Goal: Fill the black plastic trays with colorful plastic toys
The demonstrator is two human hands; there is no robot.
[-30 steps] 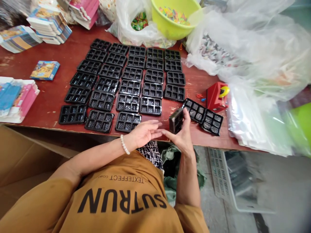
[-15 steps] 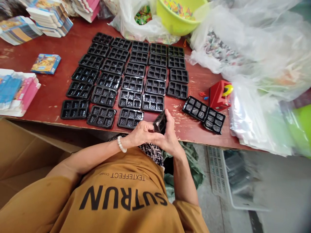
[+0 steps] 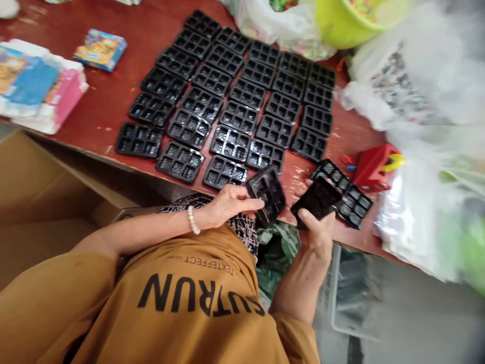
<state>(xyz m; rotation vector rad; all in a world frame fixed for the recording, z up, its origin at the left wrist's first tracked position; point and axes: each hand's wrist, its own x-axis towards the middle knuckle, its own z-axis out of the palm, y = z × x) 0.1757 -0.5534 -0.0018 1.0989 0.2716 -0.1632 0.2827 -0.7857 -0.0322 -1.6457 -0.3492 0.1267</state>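
My left hand [image 3: 235,205] pinches a black plastic compartment tray [image 3: 268,192] at the table's front edge, its cells facing up and tilted. To the right, my right hand [image 3: 318,227] grips another black piece, a dark tray [image 3: 317,199], with the thumb across its near side; whether it is one tray or a stack I cannot tell. The two held pieces are apart. Beyond my hands, several rows of black compartment trays [image 3: 242,117] lie on the red table. Two loose trays [image 3: 354,205] lie partly behind my right hand.
A red tape dispenser [image 3: 375,167] stands at the right beside plastic bags [image 3: 420,222]. A yellow-green basin [image 3: 348,25] and a bag of wrapped pieces [image 3: 401,86] are at the back. Flat cartons [image 3: 68,96] and a small box [image 3: 100,49] lie left, above a cardboard box [image 3: 56,177].
My hands, close together around one dark bundle before, have moved apart. Each now holds a black piece, the right hand farther right. The view has shifted and turned.
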